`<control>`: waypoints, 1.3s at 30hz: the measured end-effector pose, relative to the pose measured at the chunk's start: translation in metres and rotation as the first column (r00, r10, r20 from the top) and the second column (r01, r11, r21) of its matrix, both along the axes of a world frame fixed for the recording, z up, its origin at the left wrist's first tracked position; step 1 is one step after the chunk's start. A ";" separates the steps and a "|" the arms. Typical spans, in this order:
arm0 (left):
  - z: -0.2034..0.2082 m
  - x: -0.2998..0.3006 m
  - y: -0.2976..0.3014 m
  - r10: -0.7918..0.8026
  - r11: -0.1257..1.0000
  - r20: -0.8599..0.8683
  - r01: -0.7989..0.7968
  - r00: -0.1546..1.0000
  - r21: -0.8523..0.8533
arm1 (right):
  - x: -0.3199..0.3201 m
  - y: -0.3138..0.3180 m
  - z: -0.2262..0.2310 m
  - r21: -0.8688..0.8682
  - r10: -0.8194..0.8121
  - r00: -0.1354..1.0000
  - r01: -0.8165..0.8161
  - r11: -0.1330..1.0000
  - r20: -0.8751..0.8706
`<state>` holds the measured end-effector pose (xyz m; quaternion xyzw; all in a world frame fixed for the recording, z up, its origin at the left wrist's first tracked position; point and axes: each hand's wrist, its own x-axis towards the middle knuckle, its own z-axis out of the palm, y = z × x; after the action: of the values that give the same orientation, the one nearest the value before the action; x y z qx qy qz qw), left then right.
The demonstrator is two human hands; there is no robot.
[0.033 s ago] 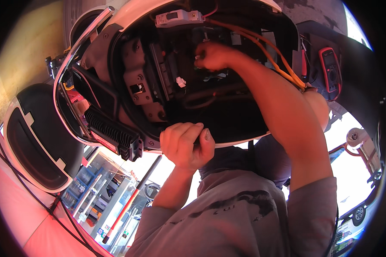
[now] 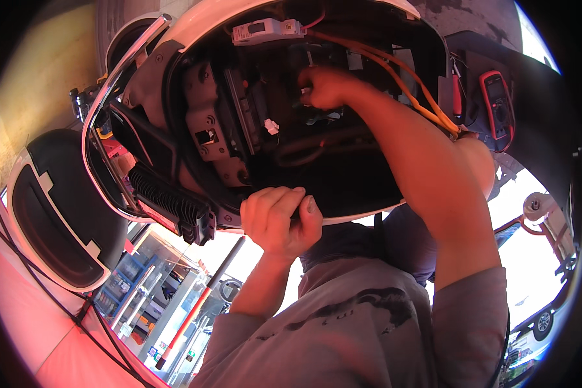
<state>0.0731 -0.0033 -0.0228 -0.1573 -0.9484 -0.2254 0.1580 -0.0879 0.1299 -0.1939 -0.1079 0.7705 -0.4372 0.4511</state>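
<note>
My right hand (image 2: 330,88) reaches deep into the dark open compartment of a scooter-like vehicle body (image 2: 204,31). Its fingers are curled together, with a small pale spot at their tips; what they hold is too dark to name. Left of it, a white plug connector (image 2: 271,126) dangles on a thin wire. Closed over the compartment's near rim (image 2: 362,215) is my left hand (image 2: 280,220), thumb and fingers bent inward. Above my right hand, a light grey circuit breaker (image 2: 267,31) with a black switch rests at the far edge, beside orange cables (image 2: 401,76).
On the right, a red-and-black multimeter (image 2: 496,103) lies on a dark surface near a red-handled tool (image 2: 457,94). A black finned box (image 2: 168,197) sits at the vehicle's left. Farther left stand a padded black seat-like part (image 2: 58,220) and hanging black cables (image 2: 45,275).
My right hand has shifted very slightly to the right inside the compartment. My left hand stays on the rim.
</note>
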 end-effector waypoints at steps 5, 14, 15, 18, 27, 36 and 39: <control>0.002 0.000 0.002 0.009 1.000 0.018 -0.009 1.000 -0.021 | 0.019 0.005 -0.053 0.226 0.030 0.998 -0.016 0.974 -0.060; 0.004 -0.001 0.004 0.022 0.998 0.035 -0.020 0.999 -0.054 | 0.004 0.004 -0.064 0.127 -0.120 0.922 0.078 0.989 0.369; 0.005 -0.001 0.005 0.026 0.998 0.043 -0.024 0.999 -0.061 | -0.003 -0.003 -0.061 0.095 -0.183 0.857 0.156 0.983 0.481; 0.006 0.000 0.006 0.034 0.997 0.047 -0.031 0.998 -0.074 | -0.023 -0.033 -0.049 -0.013 -0.266 0.741 0.347 0.938 0.616; 0.005 -0.001 0.006 0.027 0.998 0.039 -0.025 0.999 -0.061 | -0.019 -0.057 0.003 -0.418 -0.487 0.867 0.405 0.813 -0.107; 0.004 -0.001 0.004 0.015 0.999 0.042 -0.013 0.999 -0.042 | -0.016 -0.048 0.023 -0.447 -0.423 0.906 0.392 0.804 0.033; 0.004 -0.001 0.003 0.007 0.999 0.036 -0.005 0.999 -0.045 | -0.016 -0.044 0.019 -0.470 -0.446 0.893 0.369 0.802 -0.059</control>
<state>0.0723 -0.0005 -0.0188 -0.1538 -0.9564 -0.2062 0.1381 -0.1043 0.0856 -0.1749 -0.0762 0.6889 -0.6785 0.2433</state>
